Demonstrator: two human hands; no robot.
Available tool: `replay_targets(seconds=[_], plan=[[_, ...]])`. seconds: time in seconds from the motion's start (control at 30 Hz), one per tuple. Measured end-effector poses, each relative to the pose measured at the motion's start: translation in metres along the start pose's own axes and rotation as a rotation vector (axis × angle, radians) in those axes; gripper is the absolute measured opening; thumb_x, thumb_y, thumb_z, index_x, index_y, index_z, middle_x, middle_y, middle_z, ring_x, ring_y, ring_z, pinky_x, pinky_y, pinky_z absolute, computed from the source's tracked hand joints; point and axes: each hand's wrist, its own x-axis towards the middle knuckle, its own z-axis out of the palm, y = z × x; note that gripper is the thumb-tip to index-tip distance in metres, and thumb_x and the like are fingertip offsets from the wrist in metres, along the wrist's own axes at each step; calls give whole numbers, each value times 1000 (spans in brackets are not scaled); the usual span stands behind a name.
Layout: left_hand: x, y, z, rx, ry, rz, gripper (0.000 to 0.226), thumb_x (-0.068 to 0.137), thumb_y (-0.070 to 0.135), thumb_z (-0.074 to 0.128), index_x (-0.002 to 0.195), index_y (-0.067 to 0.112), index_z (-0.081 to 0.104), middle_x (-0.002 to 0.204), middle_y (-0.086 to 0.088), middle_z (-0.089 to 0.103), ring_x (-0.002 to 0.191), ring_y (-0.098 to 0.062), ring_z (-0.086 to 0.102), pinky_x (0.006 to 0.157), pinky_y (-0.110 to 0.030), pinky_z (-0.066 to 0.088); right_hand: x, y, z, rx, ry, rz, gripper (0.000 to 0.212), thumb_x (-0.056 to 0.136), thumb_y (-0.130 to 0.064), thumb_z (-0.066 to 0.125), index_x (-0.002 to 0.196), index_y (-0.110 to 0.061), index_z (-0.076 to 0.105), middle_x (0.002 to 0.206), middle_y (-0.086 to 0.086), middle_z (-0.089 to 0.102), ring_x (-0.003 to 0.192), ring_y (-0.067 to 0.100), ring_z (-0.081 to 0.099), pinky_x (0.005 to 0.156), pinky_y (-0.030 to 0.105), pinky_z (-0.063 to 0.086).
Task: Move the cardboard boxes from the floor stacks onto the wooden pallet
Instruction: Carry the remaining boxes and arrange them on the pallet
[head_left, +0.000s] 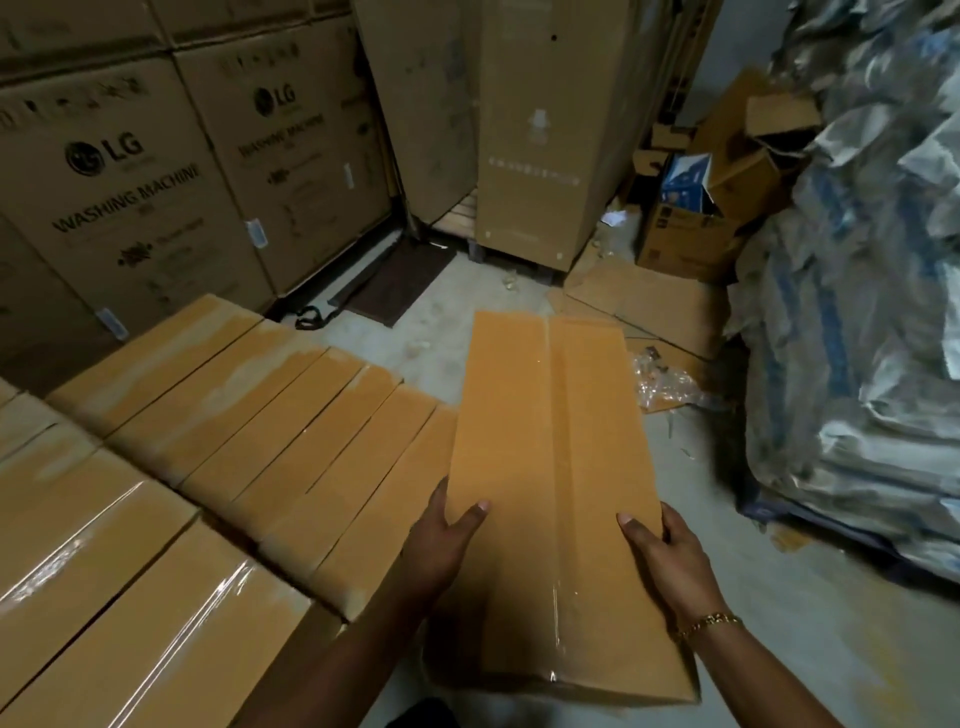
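Note:
I hold a long, narrow cardboard box (550, 467) lengthwise in front of me, above the concrete floor. My left hand (447, 540) grips its left edge with the thumb on top. My right hand (660, 556) grips its right edge the same way, a gold bracelet on the wrist. To the left, a row of several similar taped boxes (270, 431) lies side by side, the held box's left edge close to the nearest one. Whatever the row rests on is hidden, and no pallet shows under it.
Large washing-machine cartons (130, 197) stand at the back left, and a tall carton (535, 135) stands on a wooden pallet (460, 213) at the back. Plastic-wrapped goods (857, 312) are piled on the right. Flattened cardboard (644, 301), torn boxes and plastic scraps litter the floor ahead.

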Motion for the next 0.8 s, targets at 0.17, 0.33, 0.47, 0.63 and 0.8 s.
replay_targets(seconds=[0.17,0.33,0.47,0.63,0.8], plan=[[97,32,-2,-4,114,-48,87,77,79,60,152,38,41,133,12,64,120,-17,62,105,-45,50,110,-67,19,-62,-71,-57,52,91,-53,67,137,-31,56,120,-8,67,107,19,64,99,43,52],[204,57,-14,-66,198,-73,68,98,47,62,156,26,35,132,13,52,118,-10,49,97,-27,38,225,-131,57,-123,-114,-96,67,90,-54,68,149,-28,48,140,-3,61,125,25,59,107,44,46],[279,82,-32,-67,252,-101,93,79,81,60,156,35,34,150,10,51,137,-20,49,113,-42,41,298,-186,87,-130,-173,-126,55,95,-43,67,144,-24,50,130,-8,56,120,18,53,101,33,40],[347,98,-54,-115,364,-138,70,91,61,64,153,36,40,140,9,61,127,-21,58,102,-37,48,378,-242,126,-174,-296,-184,46,93,-50,67,135,-34,57,127,-11,65,117,19,61,103,42,49],[405,108,-70,-204,538,-189,61,94,53,64,150,37,43,128,13,64,111,-15,63,93,-33,49,460,-301,181,-275,-448,-256,57,96,-50,63,145,-26,50,137,-7,60,124,26,58,107,45,47]])
